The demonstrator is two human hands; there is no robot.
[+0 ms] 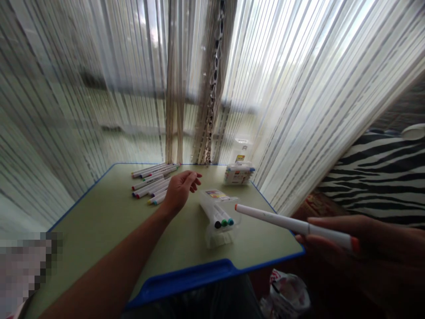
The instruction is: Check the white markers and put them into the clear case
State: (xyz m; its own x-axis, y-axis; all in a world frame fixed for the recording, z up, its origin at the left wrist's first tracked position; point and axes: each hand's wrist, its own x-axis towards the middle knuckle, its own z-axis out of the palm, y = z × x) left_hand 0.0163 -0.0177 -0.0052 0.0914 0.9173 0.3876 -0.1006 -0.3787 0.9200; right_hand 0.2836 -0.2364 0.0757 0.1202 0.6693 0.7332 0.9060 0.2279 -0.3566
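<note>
My right hand (pixel 368 252) grips a white marker (pixel 275 219) with orange-red ends, held up at the right past the table edge. Its far tip points left toward a clear plastic case (pixel 207 206). That case lies on the table with black, green and blue marker ends (pixel 225 223) showing at its near opening. My left hand (pixel 181 190) hovers over the table between the case and a loose group of white markers (pixel 146 188). Its fingers are loosely curled and a little apart, with nothing visible in them. Part of the marker group is hidden behind this hand.
A second clear case (pixel 239 174) packed with markers stands upright at the table's back right. The pale green table (pixel 96 235) has a blue rim with a raised front ledge (pixel 186 278). String curtains (pixel 133 88) hang behind it. A plastic bag (pixel 288 292) sits below at the right.
</note>
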